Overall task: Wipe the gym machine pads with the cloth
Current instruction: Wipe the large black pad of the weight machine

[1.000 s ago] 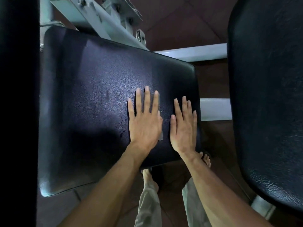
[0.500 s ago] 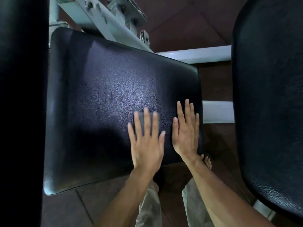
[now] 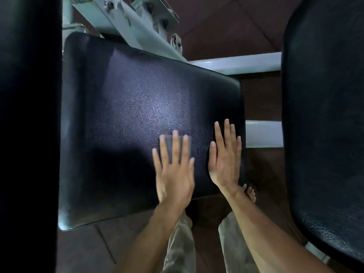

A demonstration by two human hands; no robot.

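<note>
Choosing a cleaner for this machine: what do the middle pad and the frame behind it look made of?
The middle pad looks like black vinyl or faux leather: a fine pebbled grain with a soft sheen where light falls. The frame looks like painted metal, pale and smooth, with bolts at the joints. Neither can be confirmed by sight alone.

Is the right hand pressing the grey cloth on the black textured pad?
No: the small grey cloth lies under the left hand; the right hand rests bare on the black textured pad.
</note>
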